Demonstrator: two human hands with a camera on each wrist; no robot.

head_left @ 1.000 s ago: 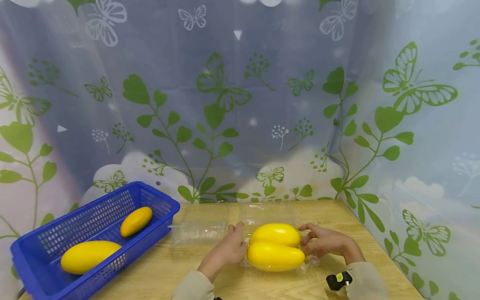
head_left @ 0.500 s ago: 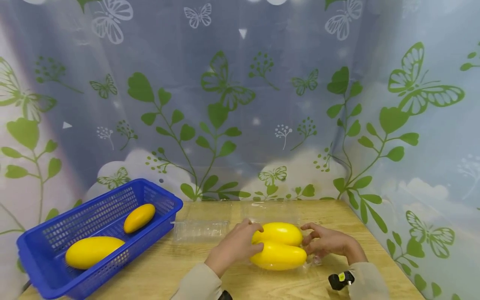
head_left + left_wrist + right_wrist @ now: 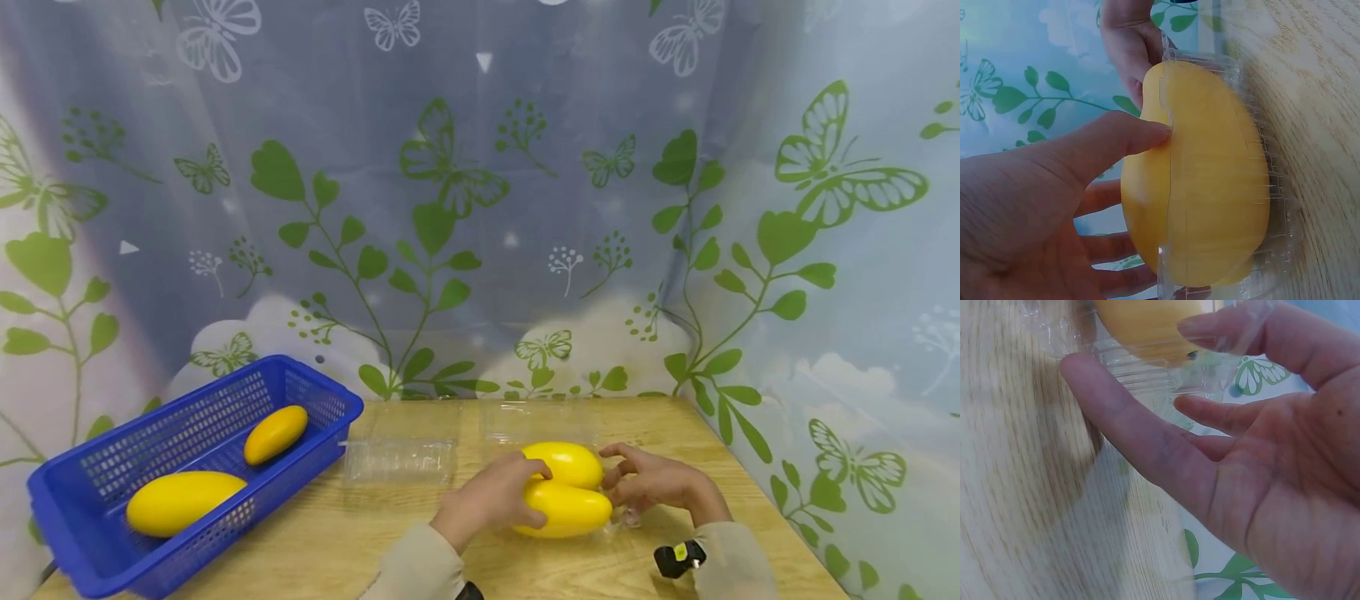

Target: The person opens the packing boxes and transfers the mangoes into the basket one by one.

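Observation:
Two yellow mangoes lie side by side in a clear ribbed plastic box (image 3: 1282,225) on the table, the front mango (image 3: 573,510) and the back mango (image 3: 567,463). My left hand (image 3: 489,502) grips the left end of the front mango, its thumb on the near side and fingers around the far side. In the left wrist view the thumb (image 3: 1129,132) presses on the mango right at the box's edge. At the box's right end my right hand (image 3: 654,483) holds the plastic with curled fingers; in the right wrist view part of the thumb shows through it.
A blue mesh basket (image 3: 97,575) stands on the left, with a large mango (image 3: 183,502) and a smaller mango (image 3: 276,435) in it. Another clear plastic box (image 3: 401,462) lies to its right. Clear plastic (image 3: 536,421) stretches behind the mangoes. A patterned curtain (image 3: 480,275) hangs behind the wooden table (image 3: 352,525).
My left hand has moved from the box's left side to the right, over the mangoes, and now grips the front one. The right hand stays at the box's right end.

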